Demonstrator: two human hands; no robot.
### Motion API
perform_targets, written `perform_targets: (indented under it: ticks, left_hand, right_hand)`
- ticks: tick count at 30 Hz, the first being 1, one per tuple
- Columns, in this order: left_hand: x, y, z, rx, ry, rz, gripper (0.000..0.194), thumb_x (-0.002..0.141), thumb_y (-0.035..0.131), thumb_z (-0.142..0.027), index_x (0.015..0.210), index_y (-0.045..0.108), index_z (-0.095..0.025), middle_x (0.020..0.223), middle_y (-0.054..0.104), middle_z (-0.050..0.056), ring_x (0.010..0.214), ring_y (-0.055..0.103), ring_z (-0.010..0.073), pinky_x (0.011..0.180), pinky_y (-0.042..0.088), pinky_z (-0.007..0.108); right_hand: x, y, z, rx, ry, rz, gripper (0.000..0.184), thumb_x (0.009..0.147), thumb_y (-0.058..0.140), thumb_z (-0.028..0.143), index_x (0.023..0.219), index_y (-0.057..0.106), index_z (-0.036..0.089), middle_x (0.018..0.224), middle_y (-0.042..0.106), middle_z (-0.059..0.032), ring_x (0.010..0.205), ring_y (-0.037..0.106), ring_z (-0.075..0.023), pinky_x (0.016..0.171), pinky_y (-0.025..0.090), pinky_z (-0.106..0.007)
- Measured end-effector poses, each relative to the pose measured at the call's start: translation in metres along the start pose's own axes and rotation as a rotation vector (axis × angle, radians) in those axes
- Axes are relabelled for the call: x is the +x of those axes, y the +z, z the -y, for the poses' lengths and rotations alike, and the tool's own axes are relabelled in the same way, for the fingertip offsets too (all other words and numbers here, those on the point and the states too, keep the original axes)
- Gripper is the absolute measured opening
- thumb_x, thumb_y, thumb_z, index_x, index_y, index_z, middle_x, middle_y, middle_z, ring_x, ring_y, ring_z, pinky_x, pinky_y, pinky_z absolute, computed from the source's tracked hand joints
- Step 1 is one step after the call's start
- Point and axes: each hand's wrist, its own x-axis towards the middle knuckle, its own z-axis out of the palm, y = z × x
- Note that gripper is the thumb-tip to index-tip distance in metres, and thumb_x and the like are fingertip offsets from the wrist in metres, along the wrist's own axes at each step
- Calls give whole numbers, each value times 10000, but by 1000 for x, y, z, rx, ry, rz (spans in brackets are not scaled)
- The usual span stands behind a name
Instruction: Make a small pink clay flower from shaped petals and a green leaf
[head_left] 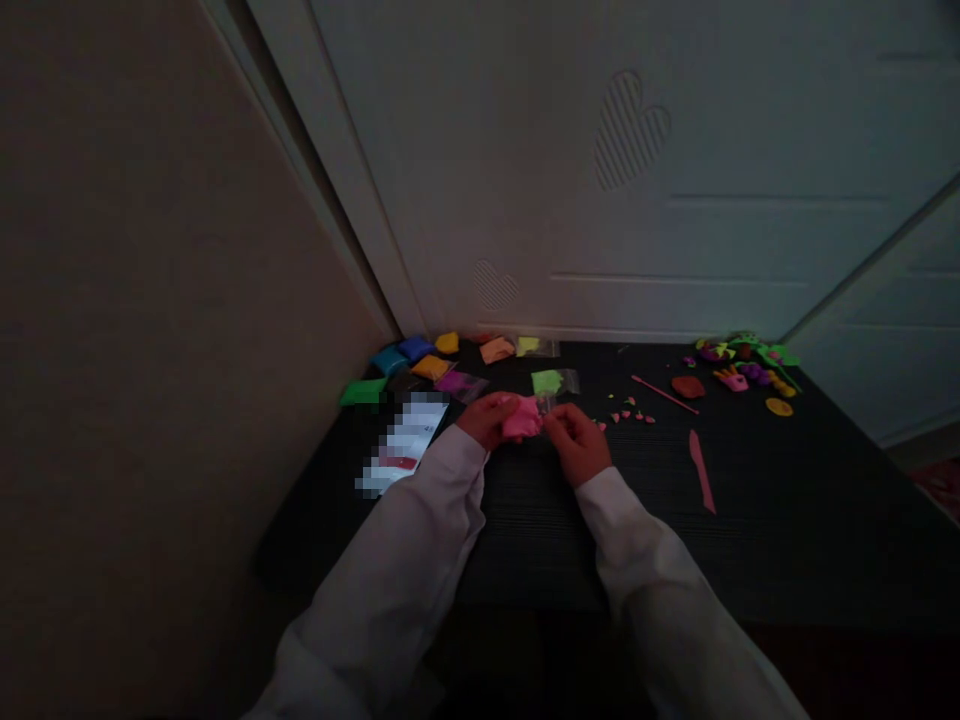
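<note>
Both my hands meet over a dark table (787,520), sleeves white. My left hand (487,418) is closed around a lump of pink clay (523,418), apparently in a clear bag. My right hand (577,440) pinches the edge of the same pink lump from the right. Just beyond them lies a small clear bag of green clay (553,381). Tiny pink and green clay bits (628,414) are scattered to the right of my right hand.
Several coloured clay packets (420,362) lie at the back left, beside a white sheet (405,443). A pink flat tool (702,472) and a thin pink stick (664,394) lie right. Finished clay shapes (742,362) sit at the back right. A white panelled door (637,170) stands behind.
</note>
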Motion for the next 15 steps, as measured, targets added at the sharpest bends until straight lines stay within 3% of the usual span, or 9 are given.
perform_targets:
  ticks: [5, 9, 13, 15]
  left_hand:
    - [1, 1, 0, 72, 32, -24, 380, 518, 696, -347, 753, 527, -101, 622, 607, 51, 489, 568, 158, 368, 433, 247]
    - [1, -2, -3, 168, 179, -163, 363, 577, 639, -396, 774, 545, -107, 631, 596, 32, 502, 556, 139, 427, 447, 259]
    - [-1, -11, -8, 308, 400, -351, 338, 645, 598, -353, 917, 566, -155, 875, 612, 28, 798, 573, 147, 720, 467, 272]
    - [-1, -14, -7, 609, 591, -411, 339, 710, 532, -314, 1011, 552, -159, 1033, 579, 54, 969, 518, 171, 866, 407, 311]
  right_hand:
    - [2, -1, -3, 118, 50, -5, 215, 624, 574, 376, 578, 515, 174, 481, 373, 66, 475, 312, -59, 457, 238, -204]
    - [6, 0, -9, 281, 153, -24, 245, 628, 572, 411, 691, 565, 175, 467, 379, 72, 438, 322, -55, 428, 255, -202]
    - [9, 0, -11, 504, 273, -25, 248, 678, 485, 387, 810, 541, 185, 465, 367, 85, 372, 294, -42, 375, 255, -193]
    - [9, -1, -9, 593, 310, -15, 193, 632, 518, 301, 778, 534, 175, 535, 465, 57, 416, 385, -40, 396, 312, -190]
